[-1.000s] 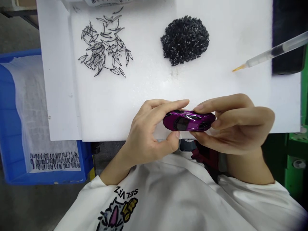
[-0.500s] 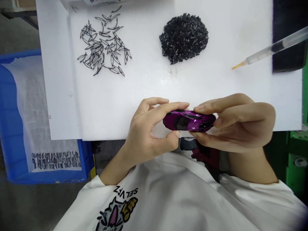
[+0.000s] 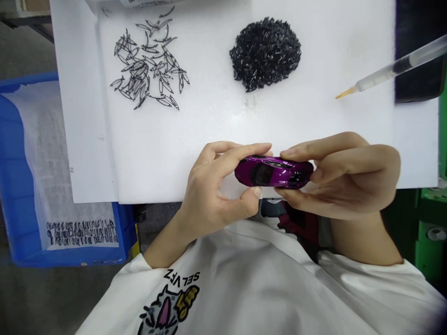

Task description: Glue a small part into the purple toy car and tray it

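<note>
A shiny purple toy car (image 3: 268, 173) with a dark windscreen is held between my two hands, over the near edge of the white foam sheet (image 3: 167, 158). My left hand (image 3: 218, 186) grips the car's left end, fingers along its far side and thumb at its near side. At the other end, my right hand (image 3: 342, 174) pinches the car with its fingers and thumb around it. Beyond the hands lie a heap of small black pieces (image 3: 265, 53) and, to the left, a scatter of thin black outline-shaped pieces (image 3: 150, 70).
A translucent syringe-like tube (image 3: 380, 77) with an orange tip reaches in from the right, above a dark flat object (image 3: 419, 88). At the left stands a blue crate (image 3: 21, 223), holding a white sheet (image 3: 52, 153) with rows of small dark pieces.
The purple car has rolled slightly in my fingers, so more of its far side and rear shows. Both hands keep their hold with hardly any shift.
</note>
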`<action>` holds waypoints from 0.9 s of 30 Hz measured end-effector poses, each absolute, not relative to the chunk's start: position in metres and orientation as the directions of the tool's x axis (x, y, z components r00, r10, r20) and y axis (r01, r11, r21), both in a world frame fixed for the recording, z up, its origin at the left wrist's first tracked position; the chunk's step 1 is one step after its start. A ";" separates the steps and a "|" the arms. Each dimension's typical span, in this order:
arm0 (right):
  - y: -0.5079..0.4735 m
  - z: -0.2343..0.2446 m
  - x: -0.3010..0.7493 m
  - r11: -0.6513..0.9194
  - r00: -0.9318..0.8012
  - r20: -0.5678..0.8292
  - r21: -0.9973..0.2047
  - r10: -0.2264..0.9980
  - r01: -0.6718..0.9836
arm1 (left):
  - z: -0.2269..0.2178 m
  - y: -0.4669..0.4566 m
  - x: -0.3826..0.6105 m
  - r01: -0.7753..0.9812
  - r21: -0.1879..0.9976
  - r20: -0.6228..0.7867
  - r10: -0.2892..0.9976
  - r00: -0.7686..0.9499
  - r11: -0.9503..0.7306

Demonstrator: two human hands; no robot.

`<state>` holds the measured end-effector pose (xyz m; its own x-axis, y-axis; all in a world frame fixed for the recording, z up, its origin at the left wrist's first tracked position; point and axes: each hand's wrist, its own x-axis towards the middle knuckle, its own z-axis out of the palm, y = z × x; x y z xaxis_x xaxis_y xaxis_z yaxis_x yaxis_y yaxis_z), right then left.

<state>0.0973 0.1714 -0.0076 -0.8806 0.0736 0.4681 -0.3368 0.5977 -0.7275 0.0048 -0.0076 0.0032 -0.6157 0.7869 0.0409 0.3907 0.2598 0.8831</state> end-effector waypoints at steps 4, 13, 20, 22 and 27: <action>0.170 -0.006 0.098 0.457 -0.887 0.440 -0.823 0.137 -0.338 | 0.006 -0.008 0.004 0.339 0.906 -0.001 0.804 -0.595 0.252; 0.174 -0.015 0.092 0.179 -0.888 0.440 -0.892 0.134 -0.415 | -0.005 -0.005 0.002 0.311 0.950 0.229 0.757 -0.612 -0.036; 0.173 -0.011 0.089 0.130 -0.881 0.452 -0.890 0.140 -0.436 | -0.007 -0.005 0.002 0.322 0.945 0.253 0.738 -0.626 -0.052; 0.173 -0.009 0.089 0.132 -0.873 0.469 -0.881 0.131 -0.453 | -0.007 -0.005 0.002 0.330 0.943 0.255 0.738 -0.625 -0.046; 0.172 -0.005 0.090 0.175 -0.856 0.506 -0.857 0.105 -0.485 | -0.008 -0.004 0.002 0.346 0.937 0.264 0.737 -0.622 -0.045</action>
